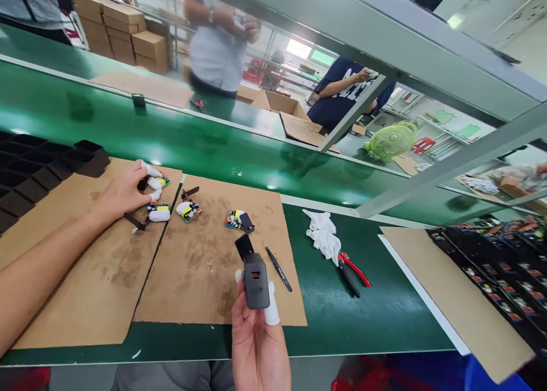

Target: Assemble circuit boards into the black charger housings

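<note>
My right hand, with white finger covers, grips a black charger housing upright near the bench's front edge. A port shows in its face, and a black flap-like piece sticks up from its far end. My left hand, also in white finger covers, reaches left with fingers closed around a small circuit board, partly hidden by them. Just below it lies another circuit board with a black piece attached. More such boards rest on the cardboard, one beside a black plug piece.
Black tweezers lie right of the housing. Farther right are white cloth gloves and red-and-black pliers. Black empty housings stand at left; a stack of parts sits at right. A metal frame crosses above; people stand beyond.
</note>
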Demonstrator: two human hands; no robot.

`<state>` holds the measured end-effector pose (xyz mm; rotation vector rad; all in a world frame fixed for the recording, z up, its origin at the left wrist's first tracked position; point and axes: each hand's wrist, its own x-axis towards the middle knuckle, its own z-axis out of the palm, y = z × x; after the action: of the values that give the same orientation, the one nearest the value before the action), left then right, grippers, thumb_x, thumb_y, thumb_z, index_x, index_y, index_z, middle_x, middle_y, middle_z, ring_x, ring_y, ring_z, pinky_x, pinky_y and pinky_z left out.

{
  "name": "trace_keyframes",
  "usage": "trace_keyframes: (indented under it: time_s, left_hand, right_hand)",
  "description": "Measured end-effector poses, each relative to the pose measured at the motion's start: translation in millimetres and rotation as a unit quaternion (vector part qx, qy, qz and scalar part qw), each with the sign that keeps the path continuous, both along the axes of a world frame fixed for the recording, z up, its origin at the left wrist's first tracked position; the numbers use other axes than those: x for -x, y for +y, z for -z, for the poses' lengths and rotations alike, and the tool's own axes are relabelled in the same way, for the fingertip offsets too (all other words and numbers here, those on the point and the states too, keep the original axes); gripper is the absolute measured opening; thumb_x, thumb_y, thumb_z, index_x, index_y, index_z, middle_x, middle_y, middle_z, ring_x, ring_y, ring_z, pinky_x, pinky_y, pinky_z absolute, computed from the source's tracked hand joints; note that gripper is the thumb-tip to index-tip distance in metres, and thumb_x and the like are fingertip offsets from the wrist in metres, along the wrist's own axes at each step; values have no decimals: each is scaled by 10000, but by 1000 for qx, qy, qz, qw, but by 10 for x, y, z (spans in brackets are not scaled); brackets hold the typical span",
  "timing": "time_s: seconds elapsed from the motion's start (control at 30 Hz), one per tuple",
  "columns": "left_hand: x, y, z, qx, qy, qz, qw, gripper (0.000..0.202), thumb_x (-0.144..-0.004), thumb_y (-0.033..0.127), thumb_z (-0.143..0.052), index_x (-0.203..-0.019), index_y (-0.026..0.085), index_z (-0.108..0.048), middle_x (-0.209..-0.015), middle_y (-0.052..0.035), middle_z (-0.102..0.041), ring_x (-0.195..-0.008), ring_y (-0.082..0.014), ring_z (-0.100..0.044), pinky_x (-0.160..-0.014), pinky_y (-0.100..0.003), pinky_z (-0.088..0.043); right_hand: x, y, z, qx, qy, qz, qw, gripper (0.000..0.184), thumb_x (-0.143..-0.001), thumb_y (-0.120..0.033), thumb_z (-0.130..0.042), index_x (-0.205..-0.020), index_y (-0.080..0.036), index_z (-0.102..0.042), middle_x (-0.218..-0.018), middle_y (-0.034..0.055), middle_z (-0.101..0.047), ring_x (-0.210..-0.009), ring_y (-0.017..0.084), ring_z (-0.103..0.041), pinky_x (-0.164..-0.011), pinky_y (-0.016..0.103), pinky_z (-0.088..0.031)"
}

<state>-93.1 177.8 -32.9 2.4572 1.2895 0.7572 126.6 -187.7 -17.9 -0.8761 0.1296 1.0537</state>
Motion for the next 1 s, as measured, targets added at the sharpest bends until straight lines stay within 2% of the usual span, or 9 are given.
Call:
trace_keyframes:
  time_s: [0.23,0.37,0.57,0.63,0.73,0.83,0.9,0.97,1.0]
  left_hand:
    - [-9,4,-12,11,-6,-13,1000,397,-791,237,-762,-1181,176,-721,-1049,-6,-576,-1008,-236,-610,-916,-305,-509]
    - [-23,-41,-113,27,-22,-13,999,444,-754,230,-760,-1195,187,-727,-990,13,-559,-960,-223,-593,-909,-295,-513]
    - [-18,-86,-204,50,-92,-59,993,297,-746,268,-724,-1034,205,-687,-960,10,-615,-944,-213,-603,-965,-342,-566]
    - [-2,-93,-273,61,-130,-78,987,323,-742,302,-729,-1041,204,-654,-1007,-8,-679,-962,-211,-644,-995,-370,-605]
    - [1,-160,-488,68,-183,-74,978,429,-752,382,-730,-1128,199,-633,-1114,-55,-754,-1000,-222,-717,-1033,-422,-645]
    - [-85,-425,-754,50,-212,-36,975,475,-744,443,-738,-1163,235,-656,-1154,-59,-767,-1006,-249,-752,-1046,-466,-654]
    - [-205,-768,-864,44,-208,16,977,452,-751,456,-764,-1167,291,-703,-1133,-30,-777,-1003,-264,-771,-989,-448,-672]
    - [-353,-1222,-867,46,-192,69,978,349,-769,427,-781,-1106,341,-752,-1004,-9,-791,-906,-273,-774,-832,-415,-681]
    - [-427,-1468,-825,55,-179,105,977,322,-802,395,-767,-1122,360,-772,-1004,-14,-797,-929,-281,-785,-852,-420,-683]
  right_hand:
    - [-57,-74,-11,-32,-8,-35,999,393,-971,-470,-955,-1313,-296,-874,-1463,71,-832,-1365,229,-807,-1178,392,-683]
    - [-65,-77,-24,-36,4,-33,999,428,-935,-472,-985,-1307,-288,-880,-1468,72,-828,-1321,209,-828,-1175,357,-676]
    - [-53,-21,-41,-42,21,-6,999,435,-874,-468,-1033,-1245,-284,-902,-1359,58,-877,-1248,225,-858,-1110,345,-712]
    - [-66,-2,-60,-50,32,1,998,412,-846,-465,-1051,-1191,-284,-913,-1288,44,-898,-1186,222,-877,-1063,332,-731]
    - [-113,8,-78,-55,26,-9,998,372,-870,-459,-1034,-1168,-271,-914,-1249,55,-906,-1161,223,-883,-1039,333,-740]
    - [-176,17,-79,-57,-10,-21,998,342,-924,-449,-992,-1200,-268,-901,-1285,71,-896,-1206,237,-869,-1081,384,-732]
    - [-212,38,-85,-64,-17,-25,997,370,-921,-439,-998,-1233,-271,-893,-1333,73,-882,-1225,232,-861,-1121,392,-713]
    - [-240,81,-98,-76,-5,-27,997,401,-896,-438,-1019,-1232,-259,-895,-1359,79,-873,-1244,218,-851,-1151,357,-687]
    - [-253,109,-105,-83,2,-25,996,406,-886,-442,-1025,-1222,-252,-898,-1364,81,-871,-1249,211,-847,-1156,340,-679]
